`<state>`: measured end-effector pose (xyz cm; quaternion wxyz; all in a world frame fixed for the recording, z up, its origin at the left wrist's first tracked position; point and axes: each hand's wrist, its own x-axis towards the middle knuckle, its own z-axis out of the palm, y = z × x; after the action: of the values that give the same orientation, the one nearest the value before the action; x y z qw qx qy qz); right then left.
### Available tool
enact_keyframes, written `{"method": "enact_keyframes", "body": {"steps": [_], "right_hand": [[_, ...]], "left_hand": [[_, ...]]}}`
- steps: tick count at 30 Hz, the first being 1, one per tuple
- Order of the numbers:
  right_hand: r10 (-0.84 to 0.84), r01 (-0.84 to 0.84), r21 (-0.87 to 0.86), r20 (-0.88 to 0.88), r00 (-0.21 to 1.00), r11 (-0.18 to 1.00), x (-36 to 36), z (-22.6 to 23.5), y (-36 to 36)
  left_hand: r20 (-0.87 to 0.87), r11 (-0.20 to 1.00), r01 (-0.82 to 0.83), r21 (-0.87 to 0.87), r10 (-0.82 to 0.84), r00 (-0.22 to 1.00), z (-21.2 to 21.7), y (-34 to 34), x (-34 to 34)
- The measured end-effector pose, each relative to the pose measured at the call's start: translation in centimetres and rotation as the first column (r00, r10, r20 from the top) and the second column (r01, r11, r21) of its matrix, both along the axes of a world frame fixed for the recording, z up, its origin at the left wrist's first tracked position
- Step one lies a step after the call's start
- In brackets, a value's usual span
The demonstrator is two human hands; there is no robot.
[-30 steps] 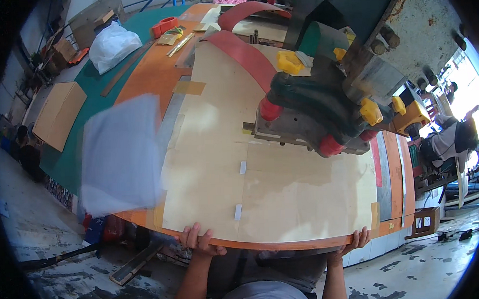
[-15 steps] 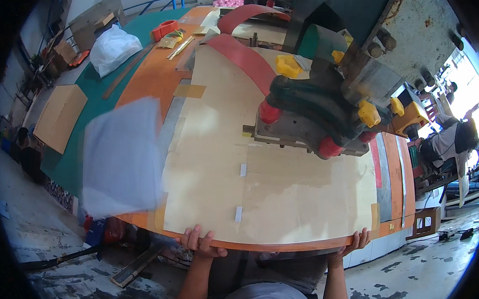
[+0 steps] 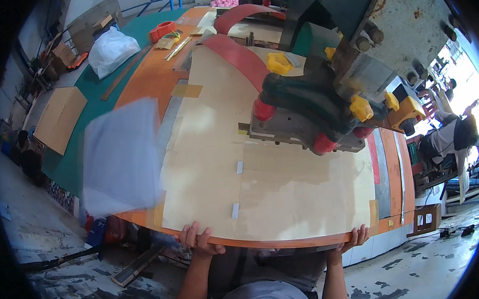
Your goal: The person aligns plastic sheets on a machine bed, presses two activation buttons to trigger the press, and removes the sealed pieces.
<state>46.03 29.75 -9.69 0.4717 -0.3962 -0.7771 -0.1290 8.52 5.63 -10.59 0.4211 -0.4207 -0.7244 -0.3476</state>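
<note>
My left hand (image 3: pixel 200 240) and my right hand (image 3: pixel 355 238) are closed round the near edge of the orange tabletop (image 3: pixel 286 243), fingers over the top. Between them, a large pale beige sheet (image 3: pixel 197 167) lies flat on it, with two small white tape strips (image 3: pixel 235 210) left of its middle. Above the sheet's far right part stands a machine press head (image 3: pixel 312 109), dark green with red feet and yellow knobs, its metal plate low over the surface. I cannot tell whether the plate touches the sheet.
Left of the sheet lies a stack of translucent plastic sheets (image 3: pixel 121 157). Beyond are a cardboard piece (image 3: pixel 60 120), a white plastic bag (image 3: pixel 113 51) and a red tape roll (image 3: pixel 162 31). Reddish bands (image 3: pixel 235 56) curve behind the press head. Another person (image 3: pixel 447 140) is at far right.
Both hands keep their places on the edge. The picture shifts slightly, and the press head appears a little farther left over the sheet.
</note>
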Motion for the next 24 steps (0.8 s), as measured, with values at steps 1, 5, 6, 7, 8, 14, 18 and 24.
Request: {"method": "enact_keyframes", "body": {"steps": [1,5,6,7,8,14,18,24], "right_hand": [[0.0,0.0,-0.004,0.003,1.0,1.0,0.1,0.0,0.0],[-0.007,0.007,0.009,0.021,1.0,1.0,0.1,-0.2,0.1],[-0.008,0.008,0.009,0.018,1.0,1.0,0.1,-0.2,0.1],[-0.004,0.004,0.005,0.011,1.0,1.0,0.1,-0.2,0.1],[-0.001,0.001,0.001,0.003,1.0,1.0,-0.1,-0.1,0.1],[-0.006,0.006,0.014,0.016,1.0,1.0,-0.3,0.1,0.2],[0.006,-0.006,-0.009,0.001,1.0,1.0,-0.5,0.2,-0.1],[0.011,-0.011,0.015,-0.002,1.0,1.0,-0.4,0.0,0.2]], "left_hand": [[-0.002,1.0,0.001,0.0,-0.001,1.0,-0.1,-0.1,0.0],[0.018,1.0,0.01,-0.019,-0.01,1.0,-0.1,-0.2,0.0],[0.017,1.0,0.009,-0.023,-0.008,1.0,0.0,-0.2,0.0],[0.014,1.0,0.008,-0.024,-0.008,1.0,0.0,-0.2,0.0],[0.018,1.0,0.009,-0.019,-0.008,1.0,-0.1,-0.2,0.0],[0.035,1.0,0.009,-0.027,-0.008,0.999,0.2,-0.2,0.0],[0.034,1.0,-0.006,-0.03,0.007,0.999,0.1,-0.3,0.0],[0.038,1.0,0.013,-0.028,-0.012,0.999,0.3,0.0,-0.1]]}}
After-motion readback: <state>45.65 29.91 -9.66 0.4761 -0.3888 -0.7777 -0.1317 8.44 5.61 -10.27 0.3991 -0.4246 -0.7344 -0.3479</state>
